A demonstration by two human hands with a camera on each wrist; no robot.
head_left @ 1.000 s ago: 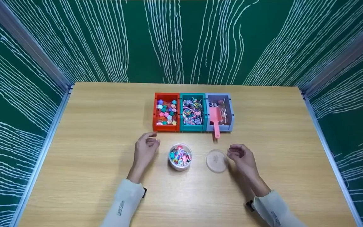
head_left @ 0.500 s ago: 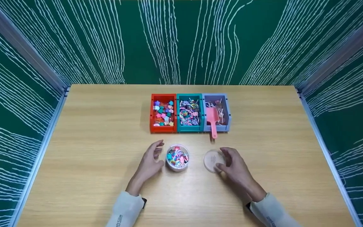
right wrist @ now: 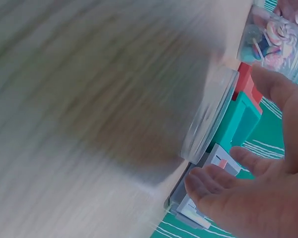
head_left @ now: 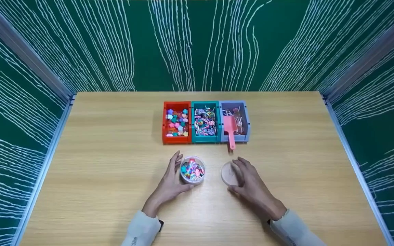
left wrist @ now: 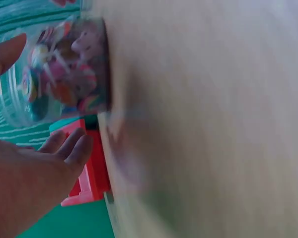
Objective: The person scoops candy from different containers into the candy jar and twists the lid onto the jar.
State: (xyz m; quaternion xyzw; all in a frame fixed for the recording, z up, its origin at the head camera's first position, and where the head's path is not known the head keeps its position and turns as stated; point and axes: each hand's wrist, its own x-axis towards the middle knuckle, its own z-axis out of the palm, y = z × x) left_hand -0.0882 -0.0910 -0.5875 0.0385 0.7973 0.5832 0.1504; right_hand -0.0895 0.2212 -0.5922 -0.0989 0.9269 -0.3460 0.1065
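Observation:
A clear round jar (head_left: 193, 169) filled with colourful lollipop and star-shaped pieces stands upright on the table. My left hand (head_left: 168, 187) is spread around its left side, thumb by the near rim and fingers by the far side; the left wrist view shows a gap between the fingers and the jar (left wrist: 69, 69). To the right of the jar a clear round lid (head_left: 228, 173) lies flat. Over the lid's right edge arches my right hand (head_left: 254, 184), thumb and fingers parted. In the right wrist view the fingertips are close to the lid (right wrist: 211, 116).
Behind the jar stand three joined bins: a red bin (head_left: 177, 139) with star beads, a teal bin (head_left: 205, 139) with lollipop pieces, and a lilac bin (head_left: 246, 118) with small sticks. A pink scoop (head_left: 230, 126) lies in the lilac bin, its handle overhanging the front.
My left hand has moved right and opened around the jar. My right hand has moved left from beside the lid to over its edge, thumb and fingers spreading.

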